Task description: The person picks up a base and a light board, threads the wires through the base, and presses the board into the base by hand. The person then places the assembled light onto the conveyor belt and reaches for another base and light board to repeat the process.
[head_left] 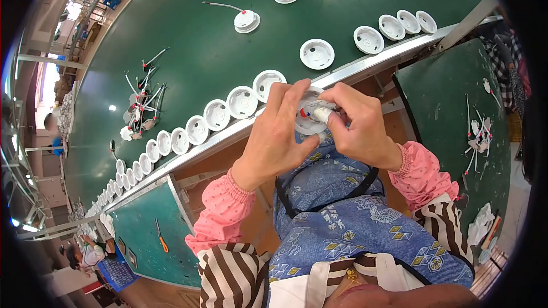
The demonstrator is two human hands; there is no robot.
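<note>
Above my lap, at the front edge of the table, my left hand (278, 131) grips a round white plastic housing (306, 126) by its rim. Fingers lie along the far side and the thumb along the near side. My right hand (361, 122) is closed in a pinch over the inside of the housing, its fingertips wrapped in white tape. A small red part (303, 113) shows inside, beside the right fingertips. What those fingertips pinch is hidden. Next to the left hand stands another white housing (269, 84), part of a long row along the table edge.
Assembled white discs with wires (246, 21) stand farther back on the green table (188, 51). A pile of wired parts (141, 108) lies at left, another bunch (479, 137) on the right side table. Orange-handled scissors (162, 238) rest on a lower surface. A metal rail (354, 68) edges the table.
</note>
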